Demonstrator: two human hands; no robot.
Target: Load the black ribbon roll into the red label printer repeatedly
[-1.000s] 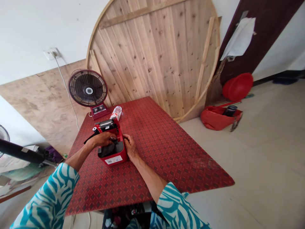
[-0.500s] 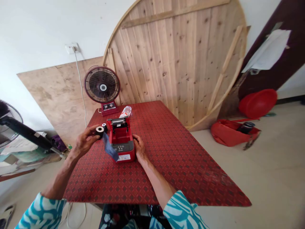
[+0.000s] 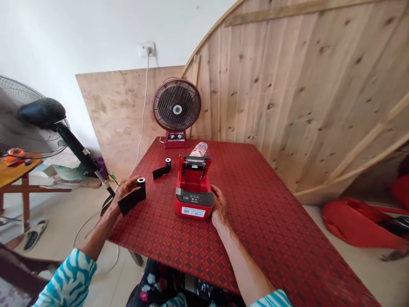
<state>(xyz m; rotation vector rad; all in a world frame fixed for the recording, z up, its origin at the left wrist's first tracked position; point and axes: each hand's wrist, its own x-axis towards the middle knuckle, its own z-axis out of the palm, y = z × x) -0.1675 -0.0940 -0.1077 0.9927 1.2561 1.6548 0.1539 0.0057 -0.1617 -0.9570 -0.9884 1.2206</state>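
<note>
A red and dark grey label printer [image 3: 194, 204] sits on the table with its lid raised and its red inner bay showing. My right hand [image 3: 219, 206] is against its right side, fingers curled along the edge. To the left, my left hand [image 3: 126, 190] holds a black ribbon roll [image 3: 141, 183] with a white core, whose loose black tail hangs in front of the fingers. Whether this roll touches the table I cannot tell. A second black roll [image 3: 168, 162] stands beyond it, its tail lying toward the left.
Behind the printer lies a clear plastic bottle [image 3: 199, 149]. A dark red desk fan [image 3: 177, 110] stands at the table's far left corner. Left of the red patterned table [image 3: 255, 221] is a black standing fan [image 3: 41, 111]; a red bag [image 3: 349, 224] rests on the floor at right.
My left hand has carried the ribbon roll away from the printer to the left, and its tail no longer crosses the printer's front. My right hand stays on the printer. The view has turned left.
</note>
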